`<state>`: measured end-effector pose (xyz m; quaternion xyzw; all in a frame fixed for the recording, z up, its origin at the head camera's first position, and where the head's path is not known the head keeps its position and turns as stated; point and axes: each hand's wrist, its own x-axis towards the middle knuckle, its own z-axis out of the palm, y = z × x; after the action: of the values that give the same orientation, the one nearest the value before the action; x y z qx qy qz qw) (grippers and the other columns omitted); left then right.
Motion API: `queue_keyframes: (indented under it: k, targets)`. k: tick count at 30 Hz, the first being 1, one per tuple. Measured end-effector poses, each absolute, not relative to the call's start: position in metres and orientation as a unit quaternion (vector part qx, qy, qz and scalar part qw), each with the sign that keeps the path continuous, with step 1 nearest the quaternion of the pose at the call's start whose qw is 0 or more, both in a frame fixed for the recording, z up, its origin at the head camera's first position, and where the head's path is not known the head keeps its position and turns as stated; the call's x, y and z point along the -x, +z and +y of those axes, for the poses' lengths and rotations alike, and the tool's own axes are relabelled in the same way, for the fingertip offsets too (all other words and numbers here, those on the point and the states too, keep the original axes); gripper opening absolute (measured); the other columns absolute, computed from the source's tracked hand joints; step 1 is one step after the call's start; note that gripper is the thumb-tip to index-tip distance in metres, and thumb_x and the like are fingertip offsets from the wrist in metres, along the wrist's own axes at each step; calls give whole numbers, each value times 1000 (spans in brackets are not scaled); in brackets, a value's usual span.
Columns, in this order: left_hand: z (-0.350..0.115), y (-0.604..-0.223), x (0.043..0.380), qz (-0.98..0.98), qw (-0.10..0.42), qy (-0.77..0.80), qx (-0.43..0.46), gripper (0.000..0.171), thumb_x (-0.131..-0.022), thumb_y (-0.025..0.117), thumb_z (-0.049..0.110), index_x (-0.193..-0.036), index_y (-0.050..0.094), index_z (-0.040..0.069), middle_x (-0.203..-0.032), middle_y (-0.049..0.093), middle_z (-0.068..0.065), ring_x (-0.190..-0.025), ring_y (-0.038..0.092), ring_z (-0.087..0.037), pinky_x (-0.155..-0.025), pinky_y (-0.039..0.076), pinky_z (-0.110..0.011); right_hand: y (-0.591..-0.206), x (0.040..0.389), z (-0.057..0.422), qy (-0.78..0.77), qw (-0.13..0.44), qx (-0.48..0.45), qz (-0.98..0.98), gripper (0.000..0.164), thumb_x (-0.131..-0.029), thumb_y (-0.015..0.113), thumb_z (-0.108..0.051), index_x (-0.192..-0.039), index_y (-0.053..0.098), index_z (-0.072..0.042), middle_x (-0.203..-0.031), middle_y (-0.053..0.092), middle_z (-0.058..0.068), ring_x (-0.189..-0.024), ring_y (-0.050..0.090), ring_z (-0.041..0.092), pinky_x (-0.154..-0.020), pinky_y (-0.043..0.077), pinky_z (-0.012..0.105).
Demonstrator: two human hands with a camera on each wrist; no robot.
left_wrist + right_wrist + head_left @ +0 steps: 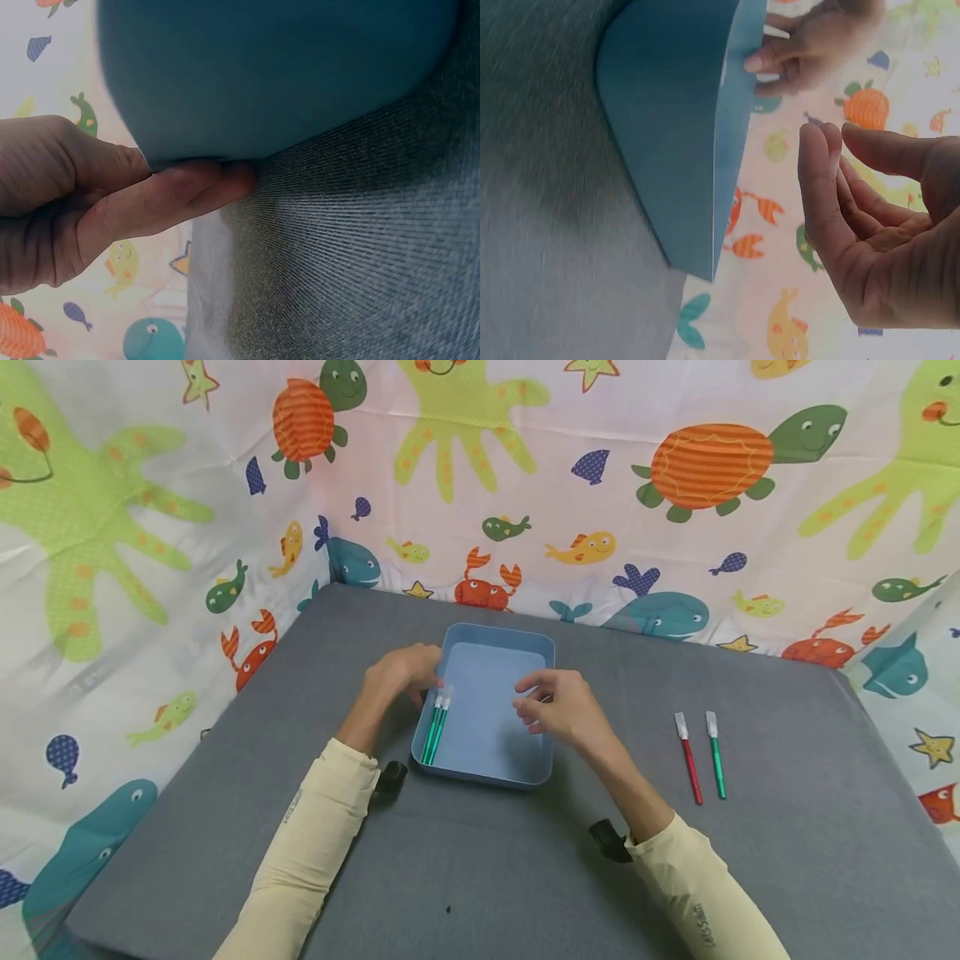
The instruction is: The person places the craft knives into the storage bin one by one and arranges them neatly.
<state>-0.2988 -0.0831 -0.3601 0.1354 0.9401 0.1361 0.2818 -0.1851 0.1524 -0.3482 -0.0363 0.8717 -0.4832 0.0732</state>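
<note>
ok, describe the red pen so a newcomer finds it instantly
On the grey table, start at the blue tray, then look right, past the right hand. The red pen lies there beside a green pen, both with whitish ends. It is nearer the tray and the only red one; the two pens in the tray are also green.

a shallow blue tray [480, 718] stands open side up, two green pens [440, 725] lying together inside along its left wall; right of it lie a red pen [689, 762] and another green pen [717, 760], pale caps far.
</note>
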Motion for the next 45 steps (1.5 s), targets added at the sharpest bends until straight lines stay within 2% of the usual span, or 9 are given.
queue_keyframes:
  k: [5,10,17,26,33,39,45]
  targets:
    - [-83,-360,298,940,284,131,-134,35,-106,61,18,-136,56,-1,-116,70,-17,-89,75,-22,-100,55,-43,-343,182,169,-476,62,28,877,27,-98,72,-12,-121,70,2,-93,76,21,-76,72,19,-76,64,37]
    - [-84,-360,299,940,287,131,-132,36,-106,62,18,-136,56,0,-117,71,-16,-90,76,-22,-101,54,-44,-336,180,182,-466,54,17,883,29,-99,72,-13,-123,69,3,-100,76,23,-80,74,21,-77,64,39]
    - [-84,-361,299,940,287,130,-128,37,-106,62,18,-138,56,0,-118,70,-16,-93,74,-22,-101,54,-43,-330,182,197,-450,46,9,892,30,-101,69,-17,-124,69,2,-109,76,23,-87,73,24,-74,63,28]
    - [-83,-360,300,939,287,132,-135,37,-106,62,19,-137,55,0,-119,69,-17,-91,75,-22,-100,55,-42,-328,180,233,-422,29,9,906,33,-103,67,-17,-126,66,6,-112,75,28,-93,75,27,-73,63,27]
    - [-86,-359,301,943,278,126,-135,36,-106,62,19,-136,55,1,-119,69,-17,-87,76,-21,-99,54,-42,-327,183,264,-403,19,-29,915,35,-103,67,-20,-127,66,5,-115,74,28,-82,73,10,-70,62,25]
    - [-86,-360,299,941,282,134,-129,36,-106,62,19,-137,55,1,-119,68,-17,-91,74,-22,-100,55,-42,-327,183,288,-386,8,-45,921,37,-104,64,-21,-127,65,8,-117,73,31,-81,74,9,-69,62,26]
    - [-85,-361,298,940,286,132,-131,35,-106,62,18,-136,56,1,-116,69,-15,-93,73,-22,-96,55,-40,-334,180,311,-367,5,-74,927,44,-105,63,-27,-129,63,10,-117,72,33,-79,74,8,-65,60,21]
